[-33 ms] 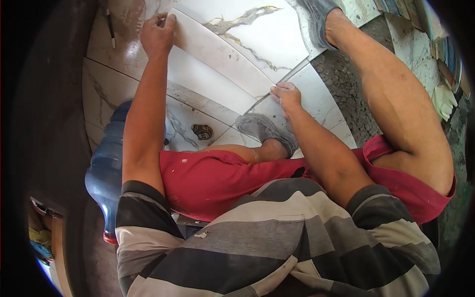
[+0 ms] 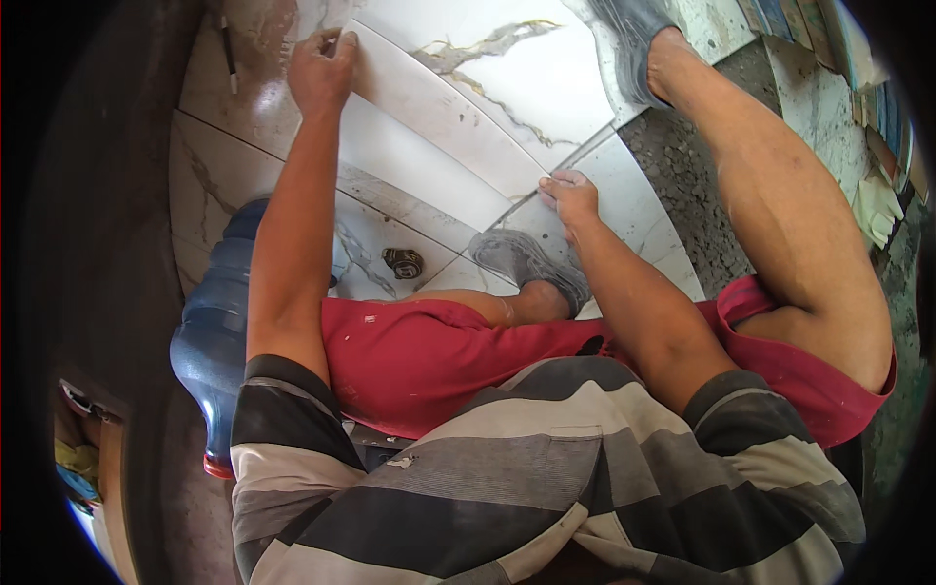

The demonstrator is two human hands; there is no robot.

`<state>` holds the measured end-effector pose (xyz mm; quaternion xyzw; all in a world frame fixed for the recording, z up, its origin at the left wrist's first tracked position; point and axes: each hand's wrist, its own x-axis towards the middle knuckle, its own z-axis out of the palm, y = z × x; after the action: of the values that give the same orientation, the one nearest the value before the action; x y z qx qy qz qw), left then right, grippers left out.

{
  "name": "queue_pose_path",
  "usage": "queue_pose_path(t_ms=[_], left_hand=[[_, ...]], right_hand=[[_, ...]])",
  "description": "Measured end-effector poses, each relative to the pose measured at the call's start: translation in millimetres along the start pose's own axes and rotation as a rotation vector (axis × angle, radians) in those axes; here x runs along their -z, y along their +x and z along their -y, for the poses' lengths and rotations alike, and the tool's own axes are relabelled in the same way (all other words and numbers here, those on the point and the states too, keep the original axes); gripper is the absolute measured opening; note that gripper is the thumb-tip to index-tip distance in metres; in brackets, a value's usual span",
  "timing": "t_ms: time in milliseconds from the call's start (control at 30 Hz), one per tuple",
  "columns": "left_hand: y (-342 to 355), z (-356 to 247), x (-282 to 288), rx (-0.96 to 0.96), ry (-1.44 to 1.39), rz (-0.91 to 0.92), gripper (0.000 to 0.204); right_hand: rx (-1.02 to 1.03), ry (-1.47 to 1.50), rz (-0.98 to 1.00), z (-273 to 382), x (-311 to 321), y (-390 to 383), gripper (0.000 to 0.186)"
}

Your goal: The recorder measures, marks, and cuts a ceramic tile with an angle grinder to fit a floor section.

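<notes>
A long pale tile strip lies slanting beside a large white marble-patterned tile. My left hand grips its far left end, thumb and fingers closed at the edge. At the strip's near right corner, my right hand pinches it between thumb and fingers. Alongside, toward me, runs a smooth white band; whether it is a separate piece I cannot tell. A small dark tape measure rests on the floor tiles between my left forearm and my shoe.
A blue water jug lies left of my left arm. A thin black-and-white pen or marker is at the upper left. Grey rubble fills an untiled patch near my right leg. Stacked boards or tiles stand at the right edge.
The whole view has shifted slightly. Both hands keep their hold on the tile strip's ends, and nothing has plainly moved against the floor.
</notes>
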<state>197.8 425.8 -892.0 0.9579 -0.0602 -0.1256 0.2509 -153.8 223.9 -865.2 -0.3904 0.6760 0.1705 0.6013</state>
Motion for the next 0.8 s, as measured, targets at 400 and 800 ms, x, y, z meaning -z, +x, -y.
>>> queue_pose_path(t_ms=[400,800], left_hand=[[-9,-10,5,0.039,0.021,0.000,0.034],[-11,-9,4,0.060,0.052,-0.022,0.033]], right_hand=[[-0.017,-0.278,0.020,3,-1,-1,0.032],[0.000,-0.329,0.020,6,2,1,0.029]])
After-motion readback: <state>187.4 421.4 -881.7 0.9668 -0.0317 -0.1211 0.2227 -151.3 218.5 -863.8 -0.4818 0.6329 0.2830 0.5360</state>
